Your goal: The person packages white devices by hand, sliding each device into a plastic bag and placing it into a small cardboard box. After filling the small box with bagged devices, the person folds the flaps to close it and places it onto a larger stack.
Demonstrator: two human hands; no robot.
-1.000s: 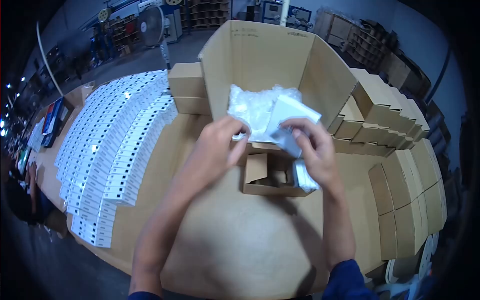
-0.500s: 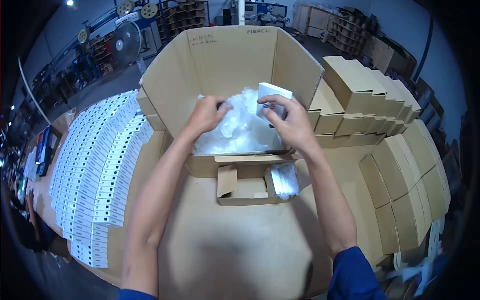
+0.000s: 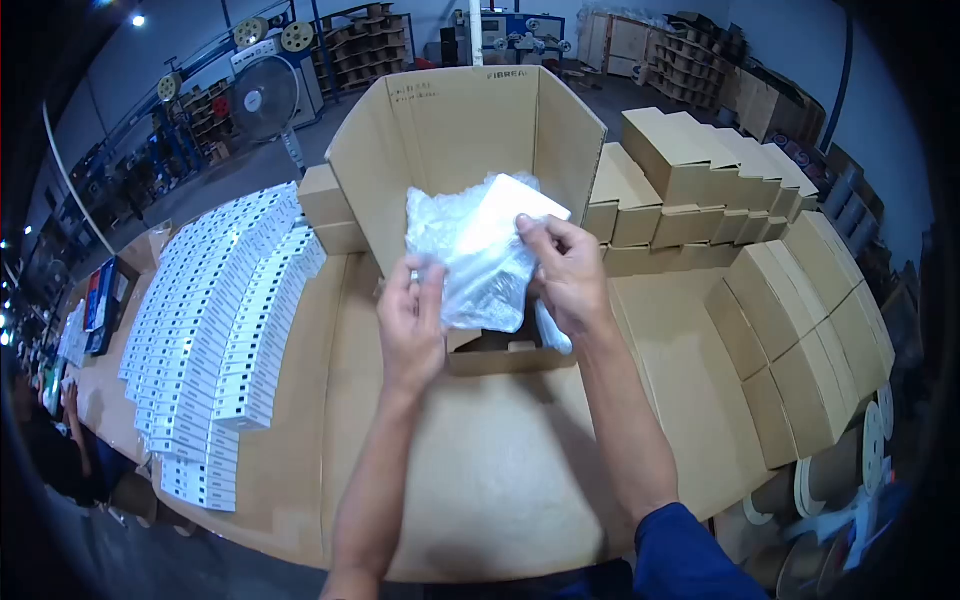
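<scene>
My left hand (image 3: 413,318) pinches the lower left edge of a clear bubble-wrap bag (image 3: 485,297). A flat white box (image 3: 512,208) lies at the mouth of the bag, tilted, with its upper part showing. The thumb and fingers of my right hand (image 3: 568,268) grip that box by its right side. How far the box sits inside the bag is hard to tell. Beneath the hands stands a small open cardboard box (image 3: 510,363), partly hidden, with a plastic-wrapped packet (image 3: 552,330) at its right end.
Behind the bag rises a large open carton (image 3: 460,125). Stacked white boxes (image 3: 215,320) fill the table's left side. Brown cardboard boxes (image 3: 690,185) stand stacked at the back right, with more brown boxes (image 3: 800,340) nearer. A person (image 3: 60,430) is at the far left.
My left hand has drawn a bubble-wrap bag out of the large carton toward me. My right hand has brought the white box down and left, against the bag.
</scene>
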